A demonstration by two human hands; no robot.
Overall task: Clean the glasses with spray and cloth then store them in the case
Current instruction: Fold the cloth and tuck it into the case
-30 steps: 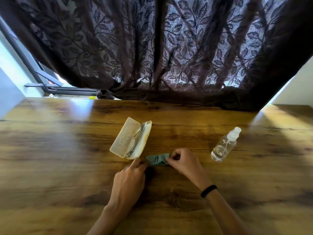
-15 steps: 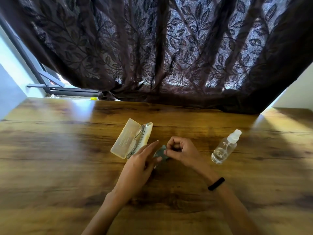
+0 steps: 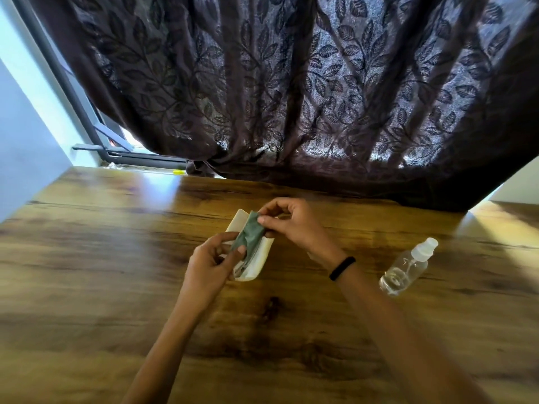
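A cream glasses case (image 3: 262, 259) lies open on the wooden table (image 3: 87, 272). Over its opening stretches a folded green cloth (image 3: 250, 233). My left hand (image 3: 211, 265) pinches the cloth's near end and my right hand (image 3: 294, 223) pinches its far end. The cloth hides most of the glasses (image 3: 243, 265); only a bit of grey frame shows at the case's near end. A clear spray bottle (image 3: 408, 266) with a white cap lies on its side to the right, away from both hands.
A dark leaf-patterned curtain (image 3: 291, 97) hangs along the table's far edge. A window frame (image 3: 87, 118) and a pale wall stand at the left. My right wrist wears a black band (image 3: 341, 268).
Both hands lifted the green cloth off the table and carried it over the open case, where it now covers the glasses. The bottle has not moved.
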